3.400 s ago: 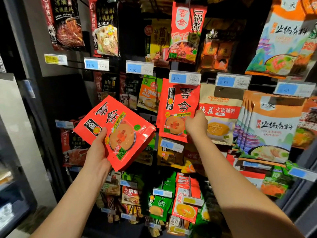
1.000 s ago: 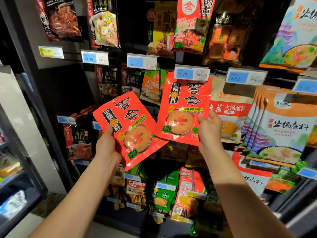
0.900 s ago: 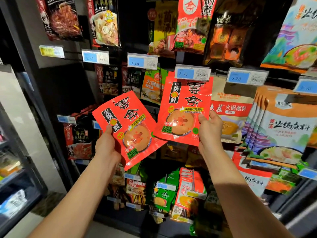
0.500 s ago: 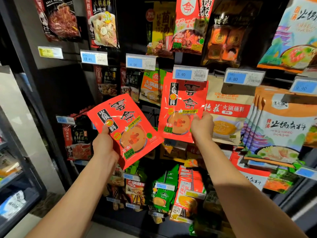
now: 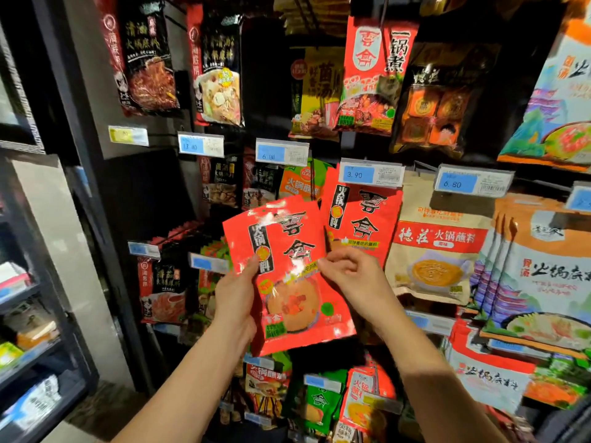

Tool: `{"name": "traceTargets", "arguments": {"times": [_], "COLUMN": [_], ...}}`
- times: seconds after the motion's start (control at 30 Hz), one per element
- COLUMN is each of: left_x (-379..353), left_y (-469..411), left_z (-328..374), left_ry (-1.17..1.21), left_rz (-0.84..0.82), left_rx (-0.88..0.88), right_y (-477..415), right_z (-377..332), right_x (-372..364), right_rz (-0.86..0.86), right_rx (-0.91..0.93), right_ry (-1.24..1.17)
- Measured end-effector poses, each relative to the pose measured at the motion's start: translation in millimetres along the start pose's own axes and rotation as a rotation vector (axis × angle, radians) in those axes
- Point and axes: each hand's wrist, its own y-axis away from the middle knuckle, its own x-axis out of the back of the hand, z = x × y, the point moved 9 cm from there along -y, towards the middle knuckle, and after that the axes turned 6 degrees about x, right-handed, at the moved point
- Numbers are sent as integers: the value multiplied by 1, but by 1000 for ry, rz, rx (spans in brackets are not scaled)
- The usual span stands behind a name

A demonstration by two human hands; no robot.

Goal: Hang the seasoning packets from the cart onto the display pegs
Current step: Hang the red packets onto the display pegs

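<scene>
Two hands raised before a dark peg display.

One glossy red flat seasoning packet with black lettering (image 5: 289, 282) held between them, upright, top tipped slightly left, in front of the middle row. Left hand (image 5: 235, 298) gripping its left edge, thumb across the front, fingers behind. Right hand (image 5: 348, 276) pinching its right edge at mid-height, fingers curled.

One matching red hung packet (image 5: 364, 219) just behind and up to the right, lower left corner overlapped by the held one, directly under the 3.90 price tag (image 5: 371, 173).

Three blue-and-white tags readable along that row: 6.00 price tag (image 5: 281, 152), 3.90, 6.80 price tag (image 5: 473, 183).

One tan packet with a red band (image 5: 438, 251) just right of the hung red one, under 6.80.

White-and-orange packets (image 5: 540, 263) stacked at far right, count unclear.
</scene>
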Motion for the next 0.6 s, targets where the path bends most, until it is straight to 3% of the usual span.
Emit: {"name": "traceTargets", "arguments": {"times": [0.17, 0.37, 0.6], "left_x": [-21, -35, -15], "left_y": [6, 9, -1], "left_z": [-3, -1, 24], "left_ry": [-39, -85, -53], "left_rz": [-70, -96, 65], "left_rx": [23, 9, -127], "right_y": [4, 9, 10], "right_z": [14, 35, 27], "right_x": [11, 28, 73], "right_rz": [94, 172, 437], "right_rx": [-95, -105, -73], "right_ry": [-233, -151, -258]}}
